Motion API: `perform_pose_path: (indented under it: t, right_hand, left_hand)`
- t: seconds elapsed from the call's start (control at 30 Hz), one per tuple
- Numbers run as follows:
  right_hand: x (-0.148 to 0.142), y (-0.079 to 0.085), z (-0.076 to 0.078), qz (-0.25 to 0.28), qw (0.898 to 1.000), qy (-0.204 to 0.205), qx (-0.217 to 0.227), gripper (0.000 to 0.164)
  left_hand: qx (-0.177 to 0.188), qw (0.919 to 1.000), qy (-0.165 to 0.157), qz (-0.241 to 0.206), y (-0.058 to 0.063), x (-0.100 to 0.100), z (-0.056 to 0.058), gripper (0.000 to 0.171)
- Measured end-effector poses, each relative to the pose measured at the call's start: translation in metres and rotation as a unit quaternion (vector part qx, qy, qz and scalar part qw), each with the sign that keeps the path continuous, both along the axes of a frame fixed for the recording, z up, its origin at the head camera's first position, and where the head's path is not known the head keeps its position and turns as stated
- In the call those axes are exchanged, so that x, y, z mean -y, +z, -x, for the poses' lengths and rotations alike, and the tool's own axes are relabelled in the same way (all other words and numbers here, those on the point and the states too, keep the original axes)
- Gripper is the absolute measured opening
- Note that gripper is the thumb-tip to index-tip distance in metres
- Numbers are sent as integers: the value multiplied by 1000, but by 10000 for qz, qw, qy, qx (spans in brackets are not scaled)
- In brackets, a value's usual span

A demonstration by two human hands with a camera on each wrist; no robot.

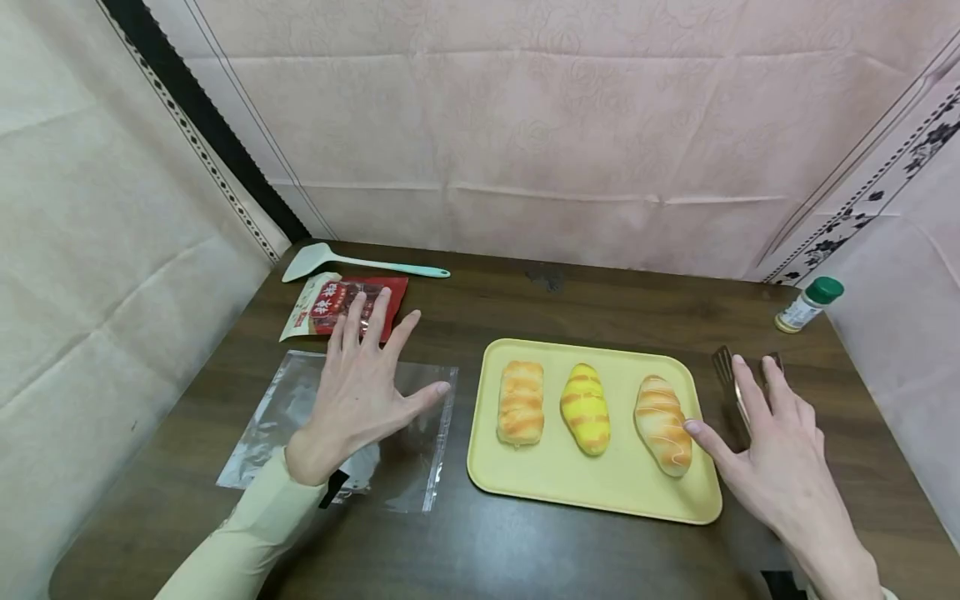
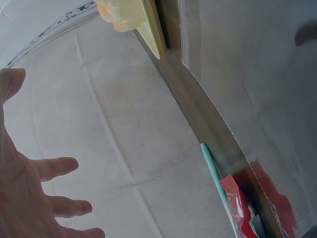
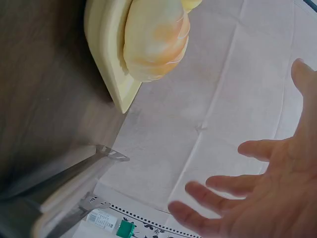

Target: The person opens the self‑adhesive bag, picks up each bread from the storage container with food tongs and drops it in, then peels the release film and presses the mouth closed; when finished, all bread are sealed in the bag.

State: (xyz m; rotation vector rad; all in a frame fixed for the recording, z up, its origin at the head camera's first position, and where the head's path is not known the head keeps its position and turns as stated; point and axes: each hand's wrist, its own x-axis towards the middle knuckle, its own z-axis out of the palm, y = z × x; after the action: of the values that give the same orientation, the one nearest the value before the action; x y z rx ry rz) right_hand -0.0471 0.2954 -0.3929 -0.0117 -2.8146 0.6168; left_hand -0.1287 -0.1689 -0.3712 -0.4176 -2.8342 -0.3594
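My left hand [image 1: 360,392] hovers with fingers spread above a clear plastic bag [image 1: 431,417], its fingertips overlapping a red snack packet [image 1: 322,308] in the head view. Nothing is in its grasp. On the right, my right hand [image 1: 783,458] is also spread and holds nothing, beside a yellow tray [image 1: 615,492]. Its thumb appears near the tray's right edge; contact cannot be told. A metal utensil [image 1: 724,367] with two toothed ends, resembling tongs, is partly hidden by that hand. Three bread rolls lie on the tray: a golden one [image 1: 521,402], a yellow one [image 1: 586,408] and a pale one [image 1: 663,425].
A mint-green spatula [image 1: 375,263] lies behind the packet at the table's back left. Near the back right edge stands a small bottle [image 1: 801,312] with a green cap. Pale cloth [image 1: 525,125] hangs behind and along both sides of the dark wooden table [image 1: 525,550].
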Motion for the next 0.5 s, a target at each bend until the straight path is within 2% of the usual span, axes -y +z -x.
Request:
perform_pose_path:
  t: [0.13,0.27,0.37,0.5]
  right_hand:
    - [3,4,0,281,9993,162,-204,91]
    - [13,12,-1,397,9985,138,-345,79]
    - [29,17,0,488,9961,236,-699,68]
    - [59,20,2,654,9852,746,-1395,55]
  left_hand:
    - [-59,9999,16,-94,0,2,-3,94]
    - [-62,9997,105,-220,0,3,-5,91]
    - [28,9992,200,-353,2,4,-8,87]
    - [199,9983,291,-472,4,3,-11,71]
